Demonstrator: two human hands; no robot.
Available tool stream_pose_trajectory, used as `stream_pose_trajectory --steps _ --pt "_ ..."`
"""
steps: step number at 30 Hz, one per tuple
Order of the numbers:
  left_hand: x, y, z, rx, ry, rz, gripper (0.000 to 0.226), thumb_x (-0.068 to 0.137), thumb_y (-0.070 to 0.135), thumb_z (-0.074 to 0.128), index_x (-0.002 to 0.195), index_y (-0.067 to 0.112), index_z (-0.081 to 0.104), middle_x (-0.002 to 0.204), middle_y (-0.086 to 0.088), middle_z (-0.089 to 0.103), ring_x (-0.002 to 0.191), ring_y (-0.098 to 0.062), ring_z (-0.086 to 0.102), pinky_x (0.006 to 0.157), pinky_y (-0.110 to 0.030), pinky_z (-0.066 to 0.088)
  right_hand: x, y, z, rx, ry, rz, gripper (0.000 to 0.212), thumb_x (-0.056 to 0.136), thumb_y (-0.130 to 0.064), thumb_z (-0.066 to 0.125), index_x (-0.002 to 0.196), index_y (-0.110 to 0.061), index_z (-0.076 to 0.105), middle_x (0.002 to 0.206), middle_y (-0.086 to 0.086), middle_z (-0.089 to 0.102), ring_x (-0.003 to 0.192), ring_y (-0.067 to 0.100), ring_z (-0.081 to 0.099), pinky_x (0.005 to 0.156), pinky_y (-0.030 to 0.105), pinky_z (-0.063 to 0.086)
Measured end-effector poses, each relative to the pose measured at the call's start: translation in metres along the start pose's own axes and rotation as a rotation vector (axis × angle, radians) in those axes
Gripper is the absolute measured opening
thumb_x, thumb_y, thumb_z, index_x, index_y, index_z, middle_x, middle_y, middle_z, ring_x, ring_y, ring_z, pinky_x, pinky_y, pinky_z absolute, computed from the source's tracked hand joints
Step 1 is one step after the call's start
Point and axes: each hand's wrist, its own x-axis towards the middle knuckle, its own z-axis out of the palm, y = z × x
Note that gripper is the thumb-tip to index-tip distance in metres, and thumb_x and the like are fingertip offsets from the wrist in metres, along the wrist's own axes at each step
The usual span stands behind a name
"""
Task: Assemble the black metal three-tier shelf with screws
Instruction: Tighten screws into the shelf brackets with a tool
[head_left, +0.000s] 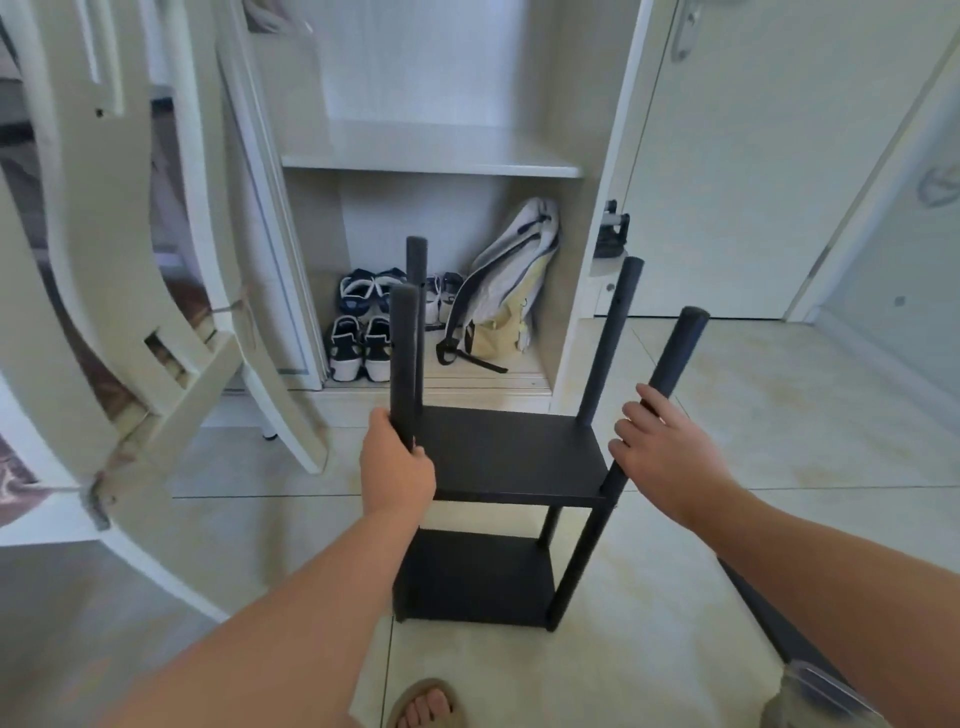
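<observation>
The shelf (498, 457) stood upright on the floor (249, 467), in the middle of the view. Two boards were already on it, one high and one low (472, 577). Four posts stuck up above the top board, so I think the third board still had to go on.

The left hand (397, 470) was at 9 o'clock from the shelf. Its fingers were curled tight round the left post (404, 353). The right hand (670, 457) was at 3 o'clock, with its fingers wrapped round the right post (675, 353). I think both hands held on so the shelf would not tip or wobble.

A flat black board (769, 618) lay on the floor at 5 o'clock. It may be the last board, kept close by for later.

At 12 o'clock was an open wardrobe (431, 156) with shoes (358, 343) and a bag (509, 280) inside. I could not see any screws.
</observation>
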Motion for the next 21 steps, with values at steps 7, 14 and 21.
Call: stream_pose_trajectory --steps 7,14,21 --pt "0.005 -0.018 -0.007 0.001 -0.066 -0.069 0.035 0.094 0.004 0.062 0.120 0.020 0.045 0.111 -0.005 0.065 0.108 -0.024 0.063 0.098 -0.042 0.052 0.013 -0.007 0.011 0.018 0.203 -0.020 0.021 0.074 -0.006 0.064 0.092 0.000 0.073 0.098 0.019 0.066 0.115 0.042 0.057 0.123 0.056 0.019" --pt "-0.005 -0.019 -0.012 0.030 -0.188 -0.120 0.027 0.096 0.011 0.063 0.116 0.019 0.047 0.119 -0.007 0.063 0.113 -0.028 0.062 0.098 -0.040 0.051 -0.012 -0.038 0.008 0.369 0.217 0.170 0.028 0.066 -0.003 0.082 0.093 -0.005 0.078 0.116 0.017 0.069 0.128 0.040 0.058 0.123 0.055 0.016" --pt "-0.014 -0.021 -0.018 0.056 -0.225 -0.172 0.037 0.099 0.026 0.059 0.134 0.015 0.049 0.133 -0.006 0.059 0.120 -0.029 0.059 0.100 -0.043 0.052 -0.021 -0.051 -0.027 1.253 0.226 0.973 0.019 0.097 -0.016 0.065 0.115 -0.011 0.062 0.124 0.001 0.055 0.108 0.023 0.060 0.075 0.035 0.049"
